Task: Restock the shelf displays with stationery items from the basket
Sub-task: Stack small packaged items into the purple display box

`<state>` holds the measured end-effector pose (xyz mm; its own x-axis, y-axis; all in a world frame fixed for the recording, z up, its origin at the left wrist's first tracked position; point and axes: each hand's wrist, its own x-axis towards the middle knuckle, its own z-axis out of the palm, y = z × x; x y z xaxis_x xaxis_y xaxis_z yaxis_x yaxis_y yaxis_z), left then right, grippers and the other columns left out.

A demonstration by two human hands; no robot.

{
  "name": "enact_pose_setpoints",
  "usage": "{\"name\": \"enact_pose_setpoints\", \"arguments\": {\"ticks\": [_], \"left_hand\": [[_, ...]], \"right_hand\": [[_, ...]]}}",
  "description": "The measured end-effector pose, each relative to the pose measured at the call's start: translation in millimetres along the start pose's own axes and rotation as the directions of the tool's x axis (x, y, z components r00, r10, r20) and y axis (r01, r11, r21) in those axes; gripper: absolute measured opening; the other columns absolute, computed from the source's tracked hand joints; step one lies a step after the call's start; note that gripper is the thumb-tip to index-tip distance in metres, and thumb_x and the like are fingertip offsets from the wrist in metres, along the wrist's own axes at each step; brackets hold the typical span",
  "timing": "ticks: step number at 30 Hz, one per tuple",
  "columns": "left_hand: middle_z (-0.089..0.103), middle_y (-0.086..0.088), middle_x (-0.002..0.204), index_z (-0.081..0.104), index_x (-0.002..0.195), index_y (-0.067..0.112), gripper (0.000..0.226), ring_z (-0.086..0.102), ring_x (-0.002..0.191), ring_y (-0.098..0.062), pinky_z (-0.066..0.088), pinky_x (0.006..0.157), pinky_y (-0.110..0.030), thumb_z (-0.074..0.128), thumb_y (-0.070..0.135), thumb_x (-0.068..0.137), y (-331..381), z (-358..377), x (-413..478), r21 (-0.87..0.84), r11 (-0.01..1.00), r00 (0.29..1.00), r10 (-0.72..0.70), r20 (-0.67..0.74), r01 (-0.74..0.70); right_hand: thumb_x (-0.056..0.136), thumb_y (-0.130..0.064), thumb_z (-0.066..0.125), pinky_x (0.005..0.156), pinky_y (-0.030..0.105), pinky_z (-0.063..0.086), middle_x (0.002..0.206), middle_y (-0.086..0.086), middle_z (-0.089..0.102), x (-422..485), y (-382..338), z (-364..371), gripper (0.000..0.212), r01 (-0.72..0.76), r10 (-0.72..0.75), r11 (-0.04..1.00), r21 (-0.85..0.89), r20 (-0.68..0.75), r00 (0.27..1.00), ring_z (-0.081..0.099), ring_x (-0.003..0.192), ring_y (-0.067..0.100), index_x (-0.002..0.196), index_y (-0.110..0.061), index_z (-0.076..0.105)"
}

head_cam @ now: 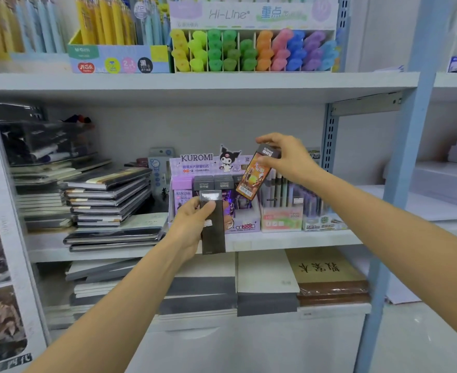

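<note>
Shelf: middle shelf [289,239] of a pale rack, its front edge facing the person; stacked notebooks [108,195] lie toward its left end.
Display: purple Kuromi display box [244,222] near the middle of the front edge, open top toward the aisle so packs drop in upright.
Right hand: right hand [286,157], grip clamped from above on the grey top of an orange pack [254,176], which hangs tilted over the box's right side, apparently lined up for a slot.
Left hand: left hand [192,224], grip closed around a dark pack [213,222], held upright just in front of the box, likely waiting its turn.
Stocked row: grey-topped packs [213,183] stand upright inside the box.
Basket: not in view.
Neighbours: pastel refill boxes [302,211] touch the display's right side, leaving little room.
</note>
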<state>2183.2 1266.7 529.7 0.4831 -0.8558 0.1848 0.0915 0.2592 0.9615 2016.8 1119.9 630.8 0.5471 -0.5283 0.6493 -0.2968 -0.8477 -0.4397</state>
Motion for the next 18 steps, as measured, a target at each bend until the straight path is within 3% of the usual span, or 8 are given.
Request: {"name": "enact_pose_setpoints", "arguments": {"ticks": [6, 9, 13, 16, 18], "left_hand": [[0.074, -0.014, 0.09, 0.059, 0.114, 0.004, 0.022, 0.071, 0.077, -0.027, 0.06, 0.079, -0.042, 0.053, 0.018, 0.099, -11, -10, 6, -0.023, 1.0, 0.999, 0.01, -0.052, -0.011], [0.073, -0.015, 0.091, 0.058, 0.116, 0.003, 0.024, 0.071, 0.075, -0.026, 0.059, 0.079, -0.043, 0.054, 0.017, 0.098, -15, -12, 9, -0.001, 1.0, 0.998, 0.014, -0.053, -0.014], [0.071, -0.017, 0.099, 0.06, 0.106, 0.013, 0.01, 0.073, 0.073, -0.023, 0.061, 0.064, -0.034, 0.055, 0.015, 0.098, -20, -11, 11, 0.0, 1.0, 0.999, -0.005, -0.043, 0.005], [0.071, -0.015, 0.101, 0.059, 0.106, 0.015, 0.009, 0.073, 0.075, -0.022, 0.061, 0.064, -0.032, 0.053, 0.017, 0.099, -24, -12, 14, 0.042, 0.999, 0.999, -0.013, -0.046, 0.015], [0.071, -0.013, 0.102, 0.058, 0.109, 0.015, 0.011, 0.073, 0.079, -0.024, 0.061, 0.069, -0.033, 0.052, 0.018, 0.099, -26, -14, 15, 0.071, 0.997, 0.999, 0.003, -0.043, 0.0]], "right_hand": [[0.085, -0.015, 0.072, 0.084, 0.032, 0.055, 0.106, 0.002, 0.072, 7, 7, 19, 0.028, 0.018, -0.01, 0.996, -0.083, 0.085, 0.996, 0.062, 0.08, 0.008, 0.113, -0.017, 0.07], [0.087, -0.016, 0.07, 0.086, 0.035, 0.052, 0.105, 0.003, 0.072, 15, 9, 34, 0.024, 0.059, -0.035, 0.984, -0.166, 0.146, 0.989, 0.065, 0.091, 0.018, 0.11, -0.019, 0.07], [0.088, -0.021, 0.069, 0.087, 0.032, 0.047, 0.107, 0.003, 0.071, 21, 12, 51, 0.022, 0.075, -0.028, 0.963, -0.26, 0.18, 0.983, 0.063, 0.098, 0.024, 0.11, -0.02, 0.069], [0.091, -0.027, 0.064, 0.096, 0.032, 0.032, 0.108, -0.001, 0.07, 23, 19, 63, 0.022, 0.107, -0.031, 0.922, -0.373, 0.205, 0.978, 0.06, 0.102, 0.022, 0.113, -0.024, 0.065], [0.094, -0.028, 0.061, 0.093, 0.03, 0.024, 0.107, -0.002, 0.07, 24, 22, 65, 0.021, 0.125, -0.042, 0.905, -0.407, 0.206, 0.978, 0.058, 0.103, 0.021, 0.114, -0.024, 0.063]]}}
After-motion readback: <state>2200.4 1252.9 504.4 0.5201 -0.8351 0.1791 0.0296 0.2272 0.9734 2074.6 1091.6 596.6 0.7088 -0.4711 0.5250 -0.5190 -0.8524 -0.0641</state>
